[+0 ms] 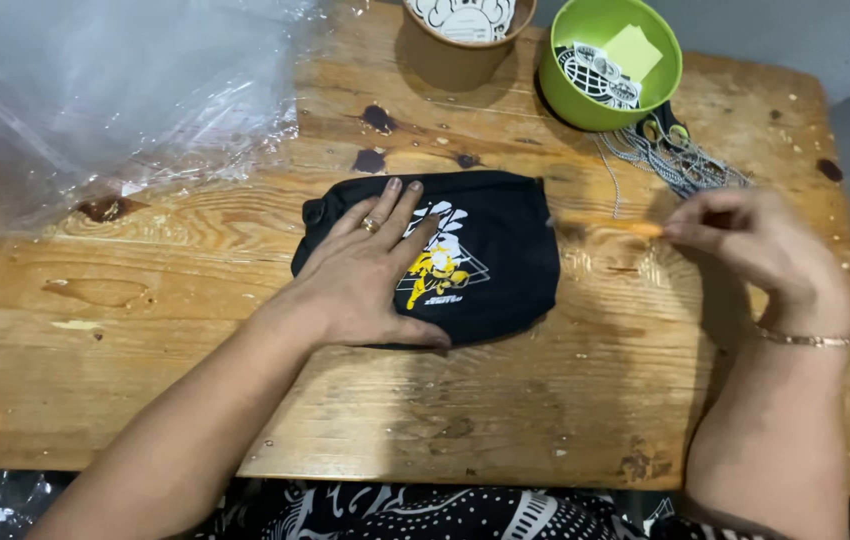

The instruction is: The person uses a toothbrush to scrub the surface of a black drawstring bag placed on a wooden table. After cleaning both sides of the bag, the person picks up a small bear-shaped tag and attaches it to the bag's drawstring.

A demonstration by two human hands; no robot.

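Left hand (370, 275) lies flat, fingers spread, on the folded black printed cloth (490, 250) — right hand (750, 240) pinches a blurry thin orange strip (635, 227) on the wooden table (145, 330).

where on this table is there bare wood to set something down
Bare wood runs along the near edge of the table, below the folded black garment under the left hand. The far side is crowded: clear plastic, brown cup, green bowl, chains beside the right hand.
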